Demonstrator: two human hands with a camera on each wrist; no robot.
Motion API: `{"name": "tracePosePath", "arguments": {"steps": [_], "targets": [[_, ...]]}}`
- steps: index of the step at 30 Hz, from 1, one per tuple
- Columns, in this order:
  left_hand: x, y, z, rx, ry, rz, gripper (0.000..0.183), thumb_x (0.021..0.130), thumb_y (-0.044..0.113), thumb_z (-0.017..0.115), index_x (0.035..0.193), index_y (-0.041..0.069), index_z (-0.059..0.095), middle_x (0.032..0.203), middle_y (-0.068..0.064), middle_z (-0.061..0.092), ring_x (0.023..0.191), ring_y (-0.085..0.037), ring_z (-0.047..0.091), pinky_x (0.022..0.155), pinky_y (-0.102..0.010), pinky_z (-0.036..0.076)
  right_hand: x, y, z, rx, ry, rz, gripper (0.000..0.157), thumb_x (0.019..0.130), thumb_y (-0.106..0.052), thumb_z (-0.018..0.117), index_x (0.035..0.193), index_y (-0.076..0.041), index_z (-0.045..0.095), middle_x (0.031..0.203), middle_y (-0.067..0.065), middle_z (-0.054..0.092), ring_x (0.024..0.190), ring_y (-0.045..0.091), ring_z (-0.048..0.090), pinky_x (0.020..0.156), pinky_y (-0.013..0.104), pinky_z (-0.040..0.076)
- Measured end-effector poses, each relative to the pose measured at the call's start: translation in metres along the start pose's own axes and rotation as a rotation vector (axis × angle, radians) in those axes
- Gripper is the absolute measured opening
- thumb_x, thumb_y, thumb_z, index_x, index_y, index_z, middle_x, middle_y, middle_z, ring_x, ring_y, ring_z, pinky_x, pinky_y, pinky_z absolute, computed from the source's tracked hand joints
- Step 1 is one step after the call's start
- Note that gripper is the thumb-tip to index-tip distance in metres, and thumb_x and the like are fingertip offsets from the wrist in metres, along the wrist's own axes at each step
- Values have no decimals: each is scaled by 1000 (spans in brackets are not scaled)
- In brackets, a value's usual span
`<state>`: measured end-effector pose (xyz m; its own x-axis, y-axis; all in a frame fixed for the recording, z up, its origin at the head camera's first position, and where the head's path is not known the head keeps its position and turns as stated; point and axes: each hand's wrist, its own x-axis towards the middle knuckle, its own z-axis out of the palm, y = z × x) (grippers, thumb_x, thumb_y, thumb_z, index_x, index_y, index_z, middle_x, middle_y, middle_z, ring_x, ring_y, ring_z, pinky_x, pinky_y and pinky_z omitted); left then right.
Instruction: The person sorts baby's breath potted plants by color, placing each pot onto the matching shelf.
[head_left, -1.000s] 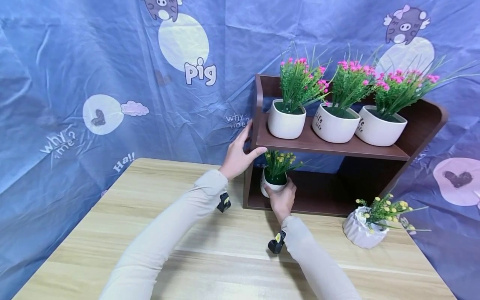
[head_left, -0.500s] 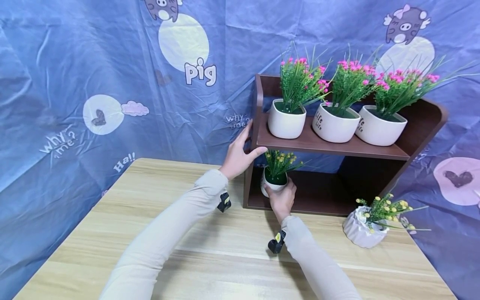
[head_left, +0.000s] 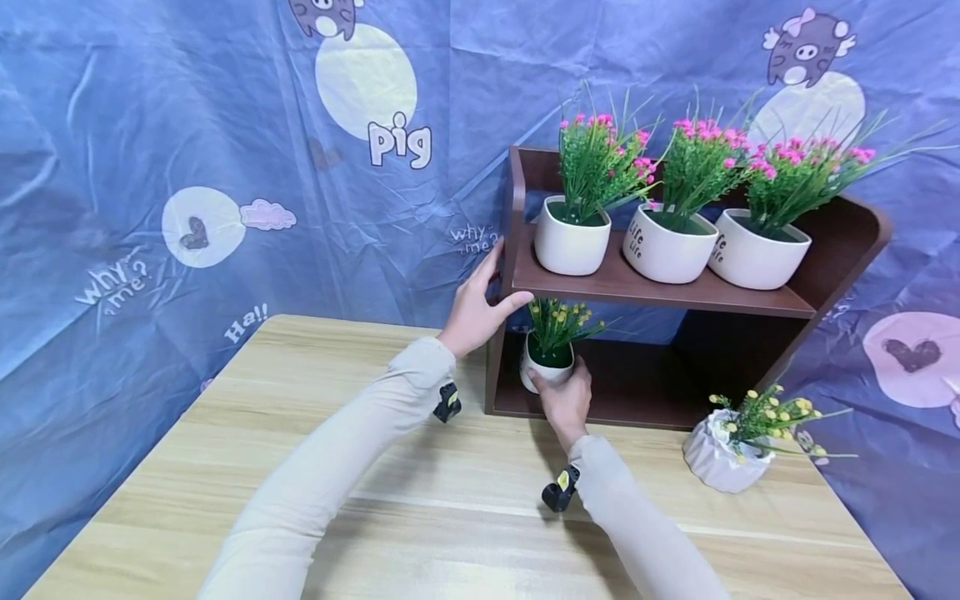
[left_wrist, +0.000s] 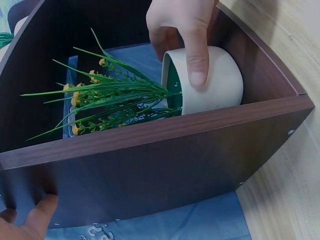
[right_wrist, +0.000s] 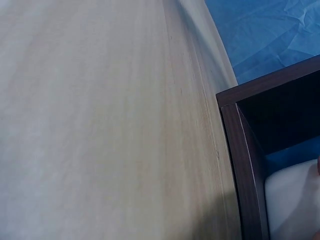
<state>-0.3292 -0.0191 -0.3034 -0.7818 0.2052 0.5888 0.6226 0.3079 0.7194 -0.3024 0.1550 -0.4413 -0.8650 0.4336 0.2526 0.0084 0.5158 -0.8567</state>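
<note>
On the lower board at the left end of a dark brown two-tier shelf (head_left: 633,379) stands a white flowerpot (left_wrist: 222,75) with grassy yellow flowers (head_left: 557,323). My right hand (head_left: 567,398) holds this pot, its thumb on the front and fingers round the far side; the hand covers part of the pot. My left hand (head_left: 474,315) rests against the shelf's left side panel (left_wrist: 150,185), fingers extended up it and thumb reaching over the front edge. In the right wrist view only a piece of the white pot (right_wrist: 292,200) shows inside the shelf corner.
Three white pots with pink flowers, the left one (head_left: 572,242) among them, stand on the upper board. A ribbed white pot (head_left: 726,458) with yellow flowers stands on the wooden table (head_left: 420,517), right of centre before the shelf. A blue printed cloth (head_left: 225,100) hangs behind.
My right wrist has shifted slightly to the right, and the head view has moved a little. The left hand and the held flowerpot stay in place.
</note>
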Motion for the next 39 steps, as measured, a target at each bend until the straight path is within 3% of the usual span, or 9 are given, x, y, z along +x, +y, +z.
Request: {"name": "tracePosePath", "arguments": {"steps": [8, 19, 26, 31, 39], "targets": [[0, -1, 0, -13, 0, 22, 85, 86, 28, 73, 154, 20, 22, 157, 0, 26, 133, -26, 44, 102, -42, 46, -6, 3, -15, -19, -58, -13, 88, 78, -31, 79, 143, 7, 34, 140, 30, 41, 129, 42, 40, 109, 50, 33], [0, -1, 0, -8, -11, 5, 85, 87, 30, 72, 154, 22, 21, 157, 1, 27, 132, -25, 45, 98, -36, 49, -24, 11, -44, 1, -143, 44, 87, 81, -29, 76, 144, 9, 30, 144, 30, 37, 134, 41, 34, 113, 48, 28], [0, -1, 0, -33, -8, 10, 84, 87, 29, 72, 154, 21, 21, 157, 1, 27, 133, -26, 44, 99, -42, 48, -36, 20, -64, 25, -173, 75, 92, 83, -32, 76, 147, 8, 23, 145, 31, 32, 136, 41, 31, 114, 48, 26], [1, 1, 0, -25, -5, 7, 85, 87, 29, 72, 154, 21, 21, 157, 0, 27, 133, -26, 44, 99, -40, 48, -43, 25, -83, 46, -195, 110, 96, 84, -34, 75, 149, 8, 18, 148, 30, 29, 138, 41, 28, 114, 49, 26], [0, 0, 0, -32, -6, -3, 85, 87, 28, 72, 154, 22, 22, 156, 0, 29, 132, -25, 46, 97, -37, 50, -55, 34, -113, 2, -233, 150, 100, 85, -38, 73, 151, 5, 12, 153, 28, 21, 141, 44, 20, 114, 53, 23]]}}
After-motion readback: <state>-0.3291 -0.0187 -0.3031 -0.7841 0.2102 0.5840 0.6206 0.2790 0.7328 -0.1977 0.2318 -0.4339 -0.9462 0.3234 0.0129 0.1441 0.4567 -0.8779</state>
